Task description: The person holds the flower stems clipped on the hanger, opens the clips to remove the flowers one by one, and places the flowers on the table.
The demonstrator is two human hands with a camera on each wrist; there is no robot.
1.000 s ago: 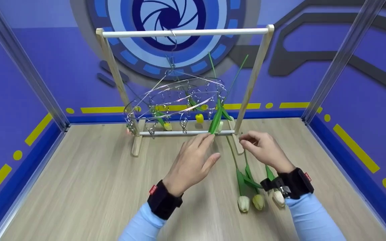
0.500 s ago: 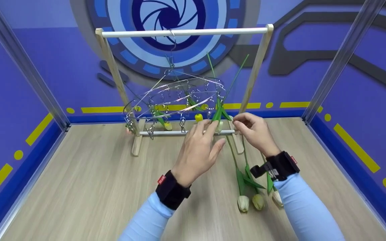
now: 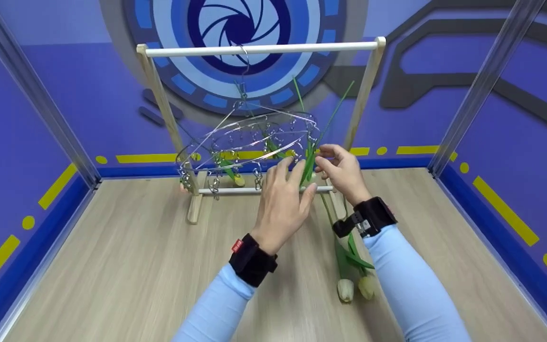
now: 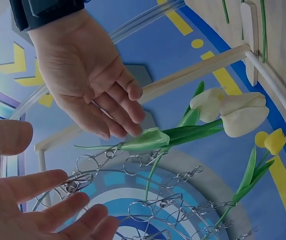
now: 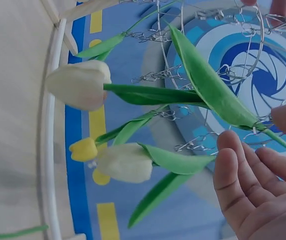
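Note:
In the head view my left hand [image 3: 280,204] reaches up to the front right of a round wire clip hanger [image 3: 258,175], fingers spread and nearly straight. Its fingertips are close to the clips in the left wrist view. My right hand [image 3: 344,172] is beside the green leaves [image 3: 308,160] of a hanging tulip, with loosely bent fingers. Two white tulips, the nearer tulip [image 5: 80,86] and a second tulip [image 5: 125,162], hang heads down from clips. The stem above them passes by my right thumb and fingers, with no grip seen. A yellow tulip [image 4: 276,141] hangs behind.
The hanger hooks over the white top bar [image 3: 302,48] of a wooden rack. On the table lie a white tulip [image 3: 345,290] and a pale yellow tulip [image 3: 366,287], partly beside my right sleeve [image 3: 411,280]. Blue panels stand around the table.
My right hand has moved left and forward to the hanging tulip's leaves. My left hand has shifted slightly right and up. My right sleeve now covers a tulip on the table.

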